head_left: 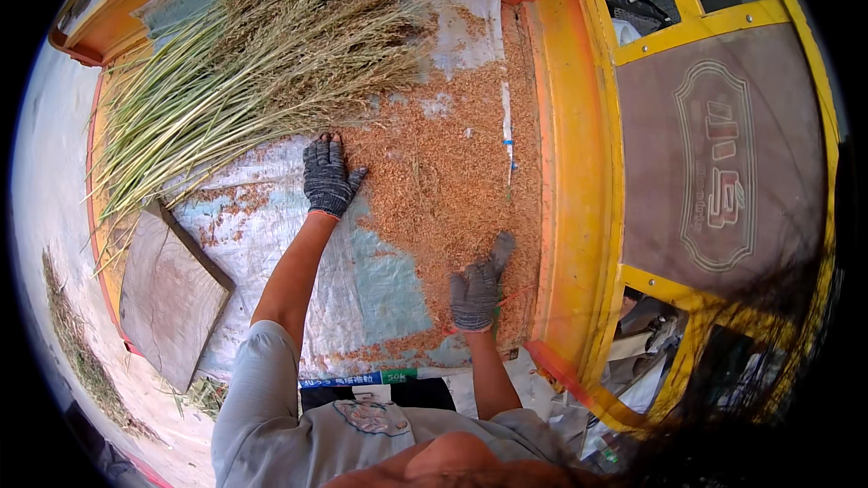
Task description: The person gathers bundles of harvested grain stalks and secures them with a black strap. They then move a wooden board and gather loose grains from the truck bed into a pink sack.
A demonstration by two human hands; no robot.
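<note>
My left hand [328,179], in a dark striped knit glove, lies palm down with its thumb apart. Its fingertips touch the near edge of a bundle of cut stalks with dry seed heads [262,54]. Beside that hand spreads a wide layer of reddish-brown grain [425,172] on a whitish plastic sheet [334,298]. My right hand [477,294], in a grey glove, rests on the grain nearer to me, fingers stretched toward the upper right. I see nothing held in either hand.
A wooden board [172,294] leans at the left edge of the yellow truck bed. A yellow side wall [574,172] bounds the grain on the right, next to a brown cab panel [723,154]. More cut stalks [86,352] lie on the pale ground at left.
</note>
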